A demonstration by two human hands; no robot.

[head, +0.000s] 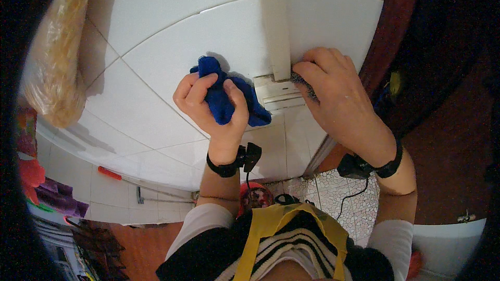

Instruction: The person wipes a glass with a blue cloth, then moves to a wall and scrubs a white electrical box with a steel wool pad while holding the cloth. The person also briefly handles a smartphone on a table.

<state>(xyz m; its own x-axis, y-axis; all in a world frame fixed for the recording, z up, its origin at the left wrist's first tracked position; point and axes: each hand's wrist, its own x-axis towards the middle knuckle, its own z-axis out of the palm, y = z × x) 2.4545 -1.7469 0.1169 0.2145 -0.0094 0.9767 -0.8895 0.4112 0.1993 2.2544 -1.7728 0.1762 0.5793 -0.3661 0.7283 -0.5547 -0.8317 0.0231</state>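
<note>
A crumpled blue cloth (222, 97) is gripped in my left hand (211, 105), close to the white tiled wall (187, 39). My right hand (336, 89) holds a dark grey scouring pad (306, 84), mostly hidden under the fingers. The pad is at the right edge of a white plastic wall fitting (279, 89), which looks like a switch or socket plate with grime along its top edge. A cream-coloured cable trunking strip (277, 27) runs down the tiles to this fitting. The blue cloth's lower end lies beside the fitting's left edge.
A plastic bag with yellowish contents (58, 54) hangs at the left. A dark red door frame (394, 19) borders the tiles on the right. Below are a red-handled tool (109, 172), purple cloth (62, 197), a red container (256, 197) and patterned floor tiles (332, 193).
</note>
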